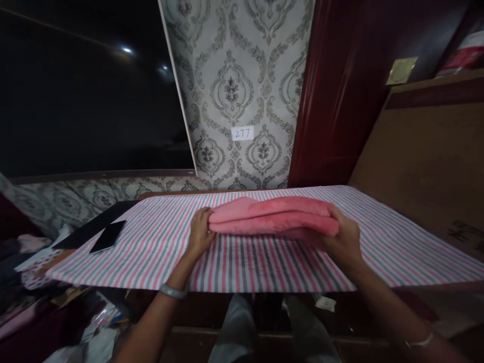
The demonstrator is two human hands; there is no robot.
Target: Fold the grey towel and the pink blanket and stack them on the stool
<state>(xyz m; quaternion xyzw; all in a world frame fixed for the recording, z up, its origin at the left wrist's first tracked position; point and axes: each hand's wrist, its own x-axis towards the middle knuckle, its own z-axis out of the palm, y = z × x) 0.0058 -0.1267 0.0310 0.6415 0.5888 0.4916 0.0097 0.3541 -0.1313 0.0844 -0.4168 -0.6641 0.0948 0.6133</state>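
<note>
A pink, plush-looking folded cloth (272, 217) is held level just over the striped tablecloth (159, 242). At its left end my left hand (201, 229) grips the edge, thumb toward me and fingers around the far side. My right hand (346, 239) clasps the opposite end, slightly smeared by motion, with its fingertips partly hidden by the fabric. Several soft layers show along the side facing me. Whether the cloth's underside touches the table cannot be made out.
A dark phone (109, 237) lies on the table's left part. A large cardboard box (423, 166) stands at the right. Behind are a television (94, 91) and a patterned wall with a paper label (242, 133). Clothes and bags (49, 302) are heaped at lower left.
</note>
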